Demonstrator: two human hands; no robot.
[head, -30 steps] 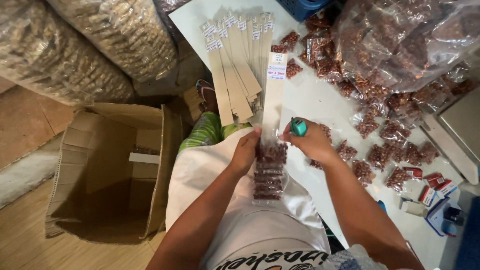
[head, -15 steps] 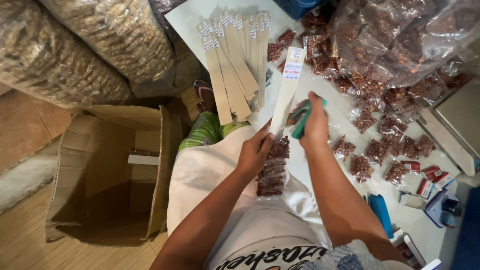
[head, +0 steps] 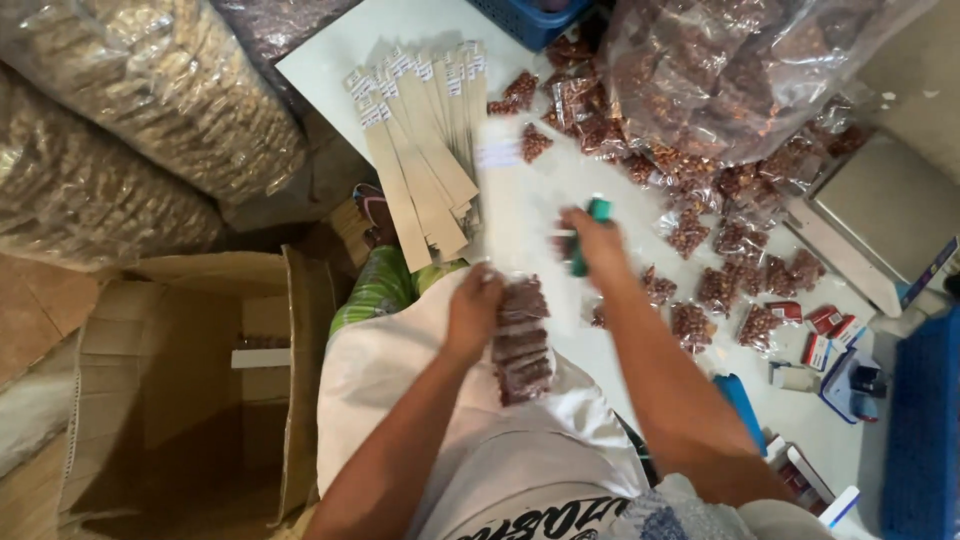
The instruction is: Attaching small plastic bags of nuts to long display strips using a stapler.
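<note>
The left hand (head: 475, 310) grips a hanging strip of small brown nut packets (head: 522, 342) at centre; the right hand (head: 592, 238), fingers closed, holds what looks like a green stapler (head: 588, 240) — blurred. White table (head: 520, 205) at 12 o'clock, open cardboard box (head: 190, 390) at 8 — scale (head: 880, 215) at 3.

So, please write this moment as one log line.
left hand: holds packet strip | right hand: grips green tool above white table
</note>
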